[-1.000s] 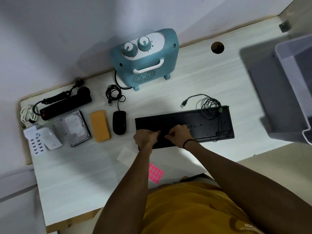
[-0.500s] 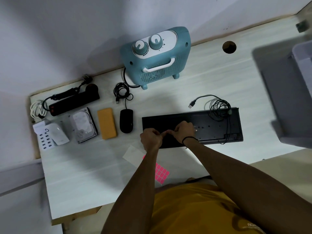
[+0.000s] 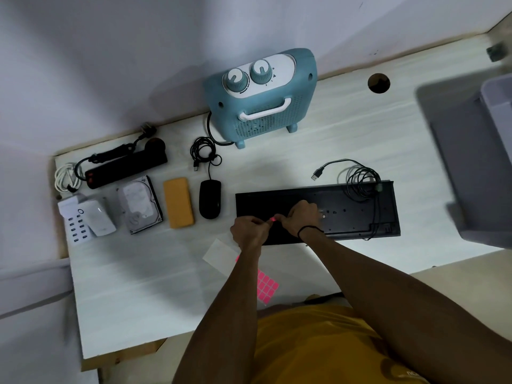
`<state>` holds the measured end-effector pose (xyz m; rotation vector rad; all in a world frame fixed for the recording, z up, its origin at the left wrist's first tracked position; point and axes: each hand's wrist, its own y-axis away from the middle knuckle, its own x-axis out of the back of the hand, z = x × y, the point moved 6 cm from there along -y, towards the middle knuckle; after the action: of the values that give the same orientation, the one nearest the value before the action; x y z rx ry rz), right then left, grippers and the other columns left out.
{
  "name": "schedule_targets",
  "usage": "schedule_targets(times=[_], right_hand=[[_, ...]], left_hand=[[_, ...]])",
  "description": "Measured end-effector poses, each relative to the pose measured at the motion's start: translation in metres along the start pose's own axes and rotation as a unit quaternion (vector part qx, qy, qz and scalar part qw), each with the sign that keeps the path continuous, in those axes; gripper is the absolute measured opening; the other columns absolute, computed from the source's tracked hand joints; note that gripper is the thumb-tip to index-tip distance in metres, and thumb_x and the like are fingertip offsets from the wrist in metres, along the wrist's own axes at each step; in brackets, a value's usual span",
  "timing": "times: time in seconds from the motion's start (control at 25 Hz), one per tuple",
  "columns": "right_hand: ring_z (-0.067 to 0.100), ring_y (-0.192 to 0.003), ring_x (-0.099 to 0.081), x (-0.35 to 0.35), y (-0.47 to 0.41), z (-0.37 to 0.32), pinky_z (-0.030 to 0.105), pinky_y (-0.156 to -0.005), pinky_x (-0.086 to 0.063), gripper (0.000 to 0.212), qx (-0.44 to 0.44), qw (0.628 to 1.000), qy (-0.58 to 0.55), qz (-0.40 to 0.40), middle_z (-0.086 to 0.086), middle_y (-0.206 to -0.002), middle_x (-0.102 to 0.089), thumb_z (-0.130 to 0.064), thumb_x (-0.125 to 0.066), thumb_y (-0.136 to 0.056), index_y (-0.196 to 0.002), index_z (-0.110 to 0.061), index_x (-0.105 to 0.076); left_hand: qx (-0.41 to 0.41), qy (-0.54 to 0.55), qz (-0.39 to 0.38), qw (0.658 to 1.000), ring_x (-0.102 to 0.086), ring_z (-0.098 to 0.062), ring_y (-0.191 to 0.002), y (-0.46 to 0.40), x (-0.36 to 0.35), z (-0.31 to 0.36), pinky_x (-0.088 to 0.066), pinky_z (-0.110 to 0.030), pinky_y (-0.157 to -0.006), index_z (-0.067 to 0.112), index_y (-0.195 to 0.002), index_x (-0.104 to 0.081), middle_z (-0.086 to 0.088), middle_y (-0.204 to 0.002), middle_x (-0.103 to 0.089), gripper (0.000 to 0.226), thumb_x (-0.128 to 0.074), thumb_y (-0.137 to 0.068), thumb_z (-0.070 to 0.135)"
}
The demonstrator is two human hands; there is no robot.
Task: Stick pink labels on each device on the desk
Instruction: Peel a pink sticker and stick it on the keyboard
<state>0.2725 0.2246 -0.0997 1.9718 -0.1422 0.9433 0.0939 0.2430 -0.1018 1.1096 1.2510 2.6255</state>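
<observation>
A small pink label [image 3: 272, 219] is pinched between my left hand [image 3: 248, 231] and my right hand [image 3: 299, 217], just above the near left part of the black keyboard [image 3: 357, 212], which lies face down. A sheet of pink labels [image 3: 265, 286] lies on the desk near my body, partly under my left forearm. To the left stand a black mouse [image 3: 210, 199], an orange case [image 3: 178, 202], a hard drive [image 3: 140, 207], a white charger hub [image 3: 86, 217] and a black power strip [image 3: 126, 167]. A teal heater [image 3: 261, 98] stands at the back.
A white backing paper [image 3: 220, 254] lies beside the label sheet. A grey plastic bin [image 3: 496, 139] stands at the right edge. The keyboard's coiled cable [image 3: 360, 178] rests on its back. A cable hole [image 3: 378, 83] opens near the wall.
My hands have come together over the keyboard's near left part, and a pink label now shows between the fingertips. The view shifted slightly, so the objects appear further right.
</observation>
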Motion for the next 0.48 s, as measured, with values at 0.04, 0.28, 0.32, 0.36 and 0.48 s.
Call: schedule_targets(times=[0.04, 0.28, 0.32, 0.36, 0.48], right_hand=[[0.023, -0.074, -0.061, 0.001, 0.001, -0.001, 0.027, -0.060, -0.041, 0.047, 0.001, 1.000, -0.007, -0.004, 0.015, -0.082, -0.068, -0.059, -0.078, -0.070, -0.059, -0.016, -0.062], [0.024, -0.068, -0.060, 0.022, 0.005, 0.003, 0.024, -0.062, -0.040, 0.033, 0.094, 0.994, 0.033, -0.047, 0.008, -0.064, -0.063, -0.037, -0.071, -0.088, -0.066, -0.013, -0.069], [0.025, -0.071, -0.062, 0.022, 0.008, 0.006, 0.025, -0.063, -0.041, 0.030, 0.111, 0.991, 0.056, -0.049, 0.009, -0.068, -0.066, -0.036, -0.071, -0.088, -0.071, -0.012, -0.071], [0.027, -0.077, -0.065, 0.022, 0.011, 0.011, 0.027, -0.065, -0.045, 0.026, 0.128, 0.987, 0.083, -0.051, 0.010, -0.076, -0.070, -0.035, -0.071, -0.088, -0.078, -0.011, -0.074], [0.031, -0.093, -0.067, 0.027, 0.025, 0.023, 0.032, -0.075, -0.054, 0.027, 0.162, 0.975, 0.141, -0.049, 0.010, -0.098, -0.071, -0.036, -0.078, -0.080, -0.098, -0.017, -0.074]], left_hand=[[-0.010, 0.000, -0.006, 1.000, -0.075, -0.020, -0.065, -0.001, 0.000, -0.001, -0.065, -0.039, -0.069, 0.019, -0.066, -0.076, -0.002, -0.067, -0.075, 0.025, -0.095, -0.062, 0.035], [-0.257, -0.183, -0.098, 0.944, -0.065, -0.010, -0.071, 0.026, 0.005, 0.014, -0.055, -0.028, -0.071, 0.014, -0.087, -0.074, 0.000, -0.083, -0.074, 0.019, -0.083, -0.080, 0.030], [-0.308, -0.256, -0.108, 0.910, -0.064, -0.013, -0.082, 0.037, 0.000, 0.017, -0.053, -0.030, -0.076, 0.014, -0.096, -0.072, -0.001, -0.093, -0.072, 0.028, -0.082, -0.080, 0.035], [-0.351, -0.336, -0.111, 0.867, -0.063, -0.018, -0.096, 0.046, -0.007, 0.018, -0.052, -0.035, -0.084, 0.015, -0.108, -0.069, -0.003, -0.105, -0.069, 0.039, -0.082, -0.080, 0.038], [-0.380, -0.471, -0.104, 0.789, -0.053, -0.028, -0.124, 0.055, -0.019, 0.019, -0.044, -0.043, -0.100, 0.016, -0.135, -0.052, -0.007, -0.130, -0.060, 0.062, -0.080, -0.082, 0.031]])
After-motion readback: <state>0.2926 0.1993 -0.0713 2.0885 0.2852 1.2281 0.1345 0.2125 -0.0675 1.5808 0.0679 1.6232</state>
